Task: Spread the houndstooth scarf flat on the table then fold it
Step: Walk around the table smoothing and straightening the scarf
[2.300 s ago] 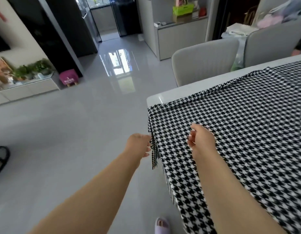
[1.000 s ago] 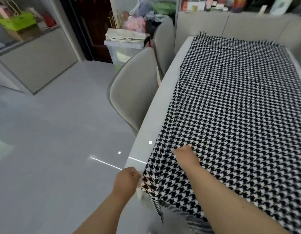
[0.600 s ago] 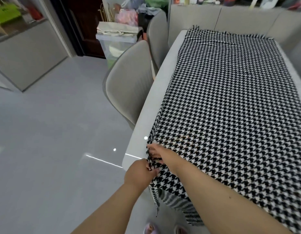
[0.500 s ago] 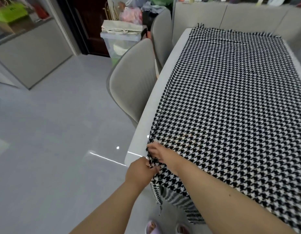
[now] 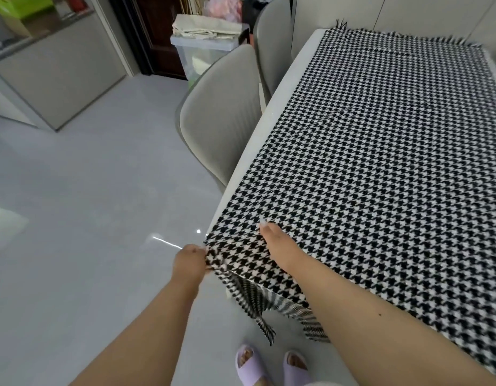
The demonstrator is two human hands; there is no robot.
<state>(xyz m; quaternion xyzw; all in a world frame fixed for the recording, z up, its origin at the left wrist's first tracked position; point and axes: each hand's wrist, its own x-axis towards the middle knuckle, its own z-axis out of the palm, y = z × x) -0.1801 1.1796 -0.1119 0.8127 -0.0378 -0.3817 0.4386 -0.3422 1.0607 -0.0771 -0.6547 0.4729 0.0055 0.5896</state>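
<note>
1. Black-and-white houndstooth covers nearly the whole table (image 5: 272, 112): the scarf (image 5: 380, 151) lies spread flat along it, its fringed far end reaching the far edge.
2. At the near end the scarf spills over the table edge and hangs down in loose folds, with a fringe at the bottom.
3. A pale strip of bare table shows along the scarf's left side.
4. My left hand (image 5: 189, 260) is closed on the scarf's near left corner, pinching the cloth just off the table's corner.
5. My right hand (image 5: 280, 246) rests on top of the scarf just right of that corner, fingers curled down against the cloth; I cannot tell whether they pinch it or only press.
6. Two grey chairs stand tucked against the table's left side, the nearer chair (image 5: 219, 107) close to the scarf's edge.
7. A clear lidded bin (image 5: 205, 51) sits on the floor beyond the chairs.
8. My feet in lilac slippers (image 5: 249, 363) stand just below the hanging end.
</note>
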